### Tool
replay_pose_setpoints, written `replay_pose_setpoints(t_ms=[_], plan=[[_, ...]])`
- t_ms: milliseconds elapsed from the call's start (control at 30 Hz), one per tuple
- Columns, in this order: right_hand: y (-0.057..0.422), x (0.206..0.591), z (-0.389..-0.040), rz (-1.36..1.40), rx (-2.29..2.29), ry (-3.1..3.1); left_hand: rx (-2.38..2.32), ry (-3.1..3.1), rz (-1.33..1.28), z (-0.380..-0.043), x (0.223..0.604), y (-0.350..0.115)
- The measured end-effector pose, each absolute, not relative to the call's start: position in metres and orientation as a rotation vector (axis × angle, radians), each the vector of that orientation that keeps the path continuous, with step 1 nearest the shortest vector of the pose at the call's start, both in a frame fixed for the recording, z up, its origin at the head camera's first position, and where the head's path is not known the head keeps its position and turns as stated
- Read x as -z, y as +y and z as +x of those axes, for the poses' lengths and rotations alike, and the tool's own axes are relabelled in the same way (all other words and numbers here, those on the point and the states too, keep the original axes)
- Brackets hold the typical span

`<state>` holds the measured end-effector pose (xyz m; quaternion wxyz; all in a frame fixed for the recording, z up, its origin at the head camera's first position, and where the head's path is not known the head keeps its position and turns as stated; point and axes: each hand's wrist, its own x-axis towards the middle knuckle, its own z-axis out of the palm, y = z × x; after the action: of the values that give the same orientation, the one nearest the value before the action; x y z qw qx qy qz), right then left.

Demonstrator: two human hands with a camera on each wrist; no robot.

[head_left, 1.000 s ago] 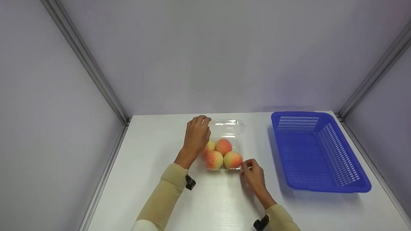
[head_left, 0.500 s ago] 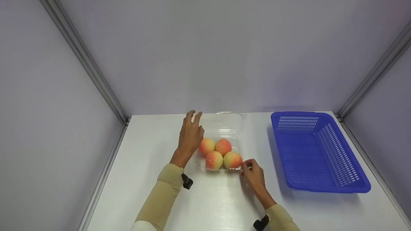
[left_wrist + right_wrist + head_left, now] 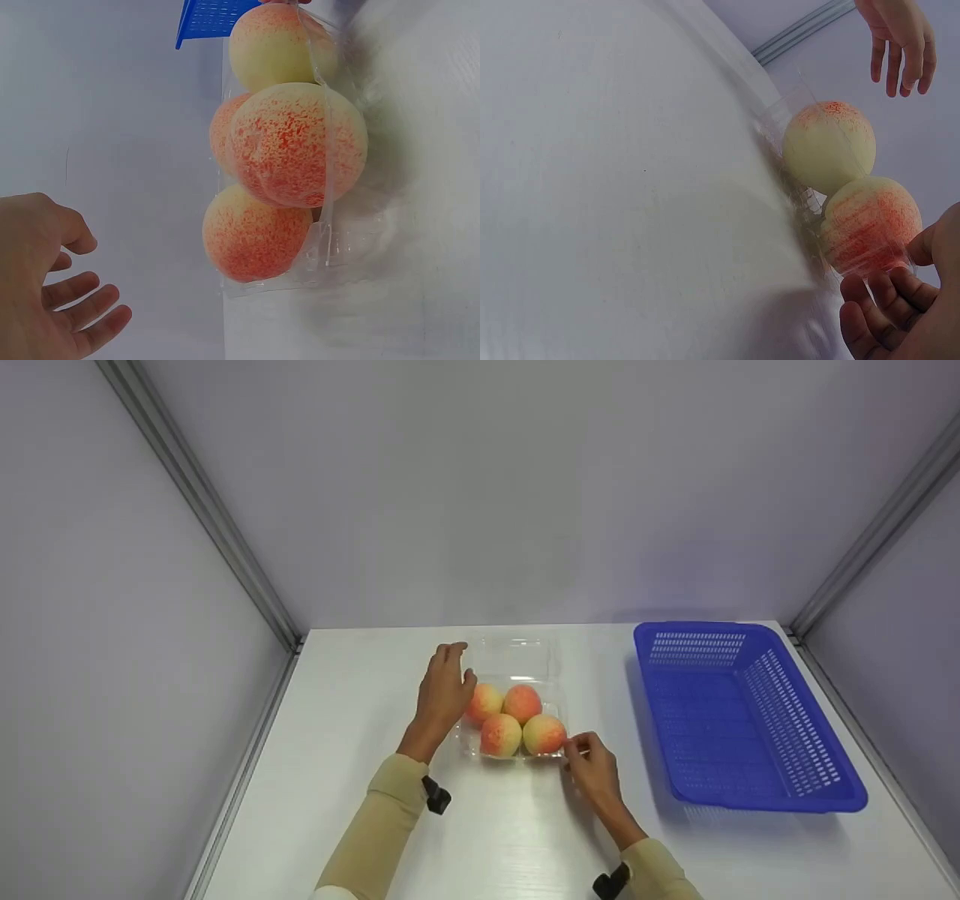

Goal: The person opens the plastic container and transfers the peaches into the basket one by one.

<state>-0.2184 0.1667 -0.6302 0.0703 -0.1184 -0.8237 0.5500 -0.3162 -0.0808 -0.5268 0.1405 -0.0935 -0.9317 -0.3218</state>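
A clear plastic clamshell box (image 3: pixel 553 709) stands on the white table with its transparent lid (image 3: pixel 514 660) raised back behind it. Several yellow-and-red peaches (image 3: pixel 500 735) sit inside, seen close up as a speckled peach (image 3: pixel 292 142) in the left wrist view. Over the box's left side hovers my left hand (image 3: pixel 444 690), partly covering one peach; its fingers (image 3: pixel 79 289) are loosely bent and hold nothing. At the near right corner my right hand (image 3: pixel 595 769) pinches the box's rim between thumb and fingers, beside a peach (image 3: pixel 874 225).
A blue perforated basket (image 3: pixel 739 720) stands to the right of the box. Grey-white walls (image 3: pixel 510 510) enclose the table at the back and both sides. White tabletop (image 3: pixel 517 825) lies in front of the box.
My left hand has come away from the lid, moving left. The lid stood taller half a second ago and now sits lower. My right hand stays at the box corner.
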Motion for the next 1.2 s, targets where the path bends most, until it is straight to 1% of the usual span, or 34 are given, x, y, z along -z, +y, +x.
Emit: replay_pose_setpoints(t_ms=[433,667,1200], plan=[[0.172,0.621,-0.221,-0.343,-1.556,-2.535,1.027,-2.700,-0.257,-0.307,0.546,-0.083],[0.176,0.612,-0.228,-0.283,-1.389,-2.565,1.100,-2.729,-0.228,-0.302,0.549,-0.083],[0.181,0.583,-0.237,-0.120,-1.342,-2.564,1.180,-2.721,-0.212,-0.288,0.561,-0.084]])
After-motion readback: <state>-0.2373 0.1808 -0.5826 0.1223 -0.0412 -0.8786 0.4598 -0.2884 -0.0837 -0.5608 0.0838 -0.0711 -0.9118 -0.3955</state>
